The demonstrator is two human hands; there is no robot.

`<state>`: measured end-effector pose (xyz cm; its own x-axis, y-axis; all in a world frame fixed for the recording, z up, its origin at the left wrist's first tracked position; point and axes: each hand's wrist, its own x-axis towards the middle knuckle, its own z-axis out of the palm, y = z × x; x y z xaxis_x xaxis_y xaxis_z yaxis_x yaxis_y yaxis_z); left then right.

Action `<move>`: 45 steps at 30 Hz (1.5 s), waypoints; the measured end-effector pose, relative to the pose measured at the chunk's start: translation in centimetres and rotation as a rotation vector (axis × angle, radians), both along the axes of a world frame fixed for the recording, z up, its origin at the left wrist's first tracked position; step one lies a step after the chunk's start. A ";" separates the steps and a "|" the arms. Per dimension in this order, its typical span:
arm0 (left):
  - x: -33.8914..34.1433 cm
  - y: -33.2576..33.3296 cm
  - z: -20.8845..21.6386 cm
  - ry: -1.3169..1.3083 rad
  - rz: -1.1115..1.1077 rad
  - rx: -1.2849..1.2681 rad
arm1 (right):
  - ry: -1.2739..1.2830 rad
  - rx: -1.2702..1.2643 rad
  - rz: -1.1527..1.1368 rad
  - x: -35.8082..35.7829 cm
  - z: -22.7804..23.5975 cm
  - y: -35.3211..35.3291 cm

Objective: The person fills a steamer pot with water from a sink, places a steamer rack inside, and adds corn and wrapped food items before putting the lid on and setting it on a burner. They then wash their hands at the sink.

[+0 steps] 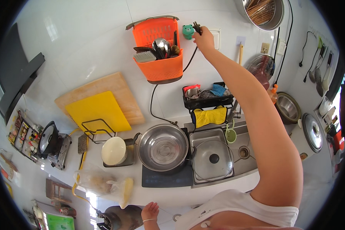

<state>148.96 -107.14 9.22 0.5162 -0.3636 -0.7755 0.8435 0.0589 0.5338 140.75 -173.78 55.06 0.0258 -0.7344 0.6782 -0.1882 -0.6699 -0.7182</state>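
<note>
My right hand (204, 39) reaches up to the tiled wall, its fingers closed on a black power plug (196, 27). Beside the plug sits a green bear-shaped holder (188, 32). A black cord (151, 102) runs down behind the orange utensil basket (160, 70) to the dark flat cooktop (166, 178). On that cooktop rests a wide steel pan (163, 147). Down by the counter's front edge, my left hand (150, 211) holds nothing, its fingers loosely extended. A light wall plate (215, 39) is partly covered by my right hand.
A glass lid (212, 160) lies over the steel sink (246, 138). Left of the pan stand a cream pot (114, 151), a yellow cutting board (99, 113) and a plastic bag (99, 180). A black caddy (207, 101) hangs behind the sink; a gas cylinder (122, 217) stands below.
</note>
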 end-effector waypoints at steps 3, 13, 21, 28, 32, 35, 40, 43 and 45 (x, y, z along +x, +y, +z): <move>-0.4 0.9 -0.9 0.035 0.022 -0.057 | -0.082 0.223 0.194 -1.9 -2.1 -0.3; -0.4 -0.7 -1.0 -0.007 -0.052 -0.073 | -0.178 0.577 0.219 -5.1 -2.6 -2.9; -0.7 -0.4 -2.6 0.046 -0.050 -0.054 | 0.312 0.341 -0.170 -3.7 -1.2 -1.3; -0.3 -0.9 -2.2 0.046 -0.043 -0.057 | 0.759 0.091 -0.271 -2.7 -0.2 -3.0; 0.3 -1.8 -2.8 0.040 -0.050 -0.057 | 0.666 0.265 -0.206 -2.6 0.7 -2.6; 0.3 -3.1 -1.2 0.033 -0.088 -0.036 | 0.755 0.222 -0.237 -3.2 0.5 -6.0; 1.2 -4.7 -1.4 0.075 -0.178 -0.057 | 0.900 0.452 -0.377 -1.3 2.0 -14.0; 0.7 -5.4 -0.7 0.070 -0.230 -0.099 | 0.598 0.668 -0.481 -1.3 2.6 -17.1; 0.5 -4.5 -0.3 0.069 -0.187 -0.088 | 0.962 0.440 -0.420 -1.6 1.2 -15.6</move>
<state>149.47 -111.65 8.93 0.3797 -0.5164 -0.7676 0.8787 -0.0584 0.4739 139.12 -189.42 56.22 0.0921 -0.9771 0.1917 -0.9382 -0.1496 -0.3119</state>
